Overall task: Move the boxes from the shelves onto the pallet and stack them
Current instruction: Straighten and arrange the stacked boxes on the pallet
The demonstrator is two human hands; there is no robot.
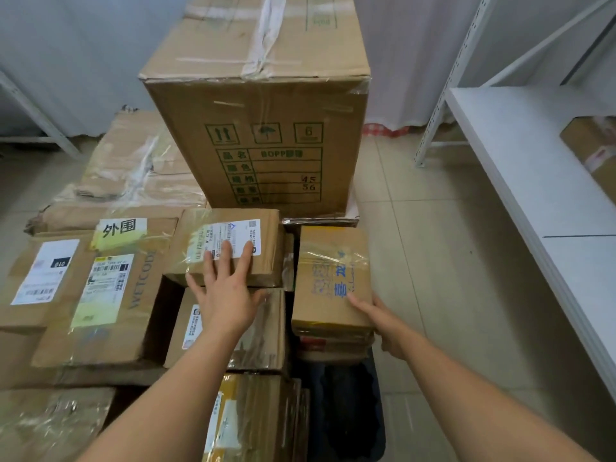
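The big carton point(260, 128) with green print stood tallest, up at twelve o'clock on the stack, one of its kind. At nine o'clock lay the wide WETCODE box point(110, 295), flat, with two labels on its top face. Dead centre sat the labelled parcel point(230, 245), and the left hand point(226, 295) lay flat on it, fingers straight and spread, tips over the white label, pressing and not curling. Just at three o'clock from that, a narrow gap apart, the small taped box point(333, 278) with blue scrawl topped a short pile; the right hand point(383, 321) held its near right corner, thumb on the top face, fingers wrapped down the side. Far out at two o'clock ran the white shelf point(533, 161), one box point(596, 151) resting under it. Clear count was hard: at least eight cartons showed in the stack, their edges overlapping.
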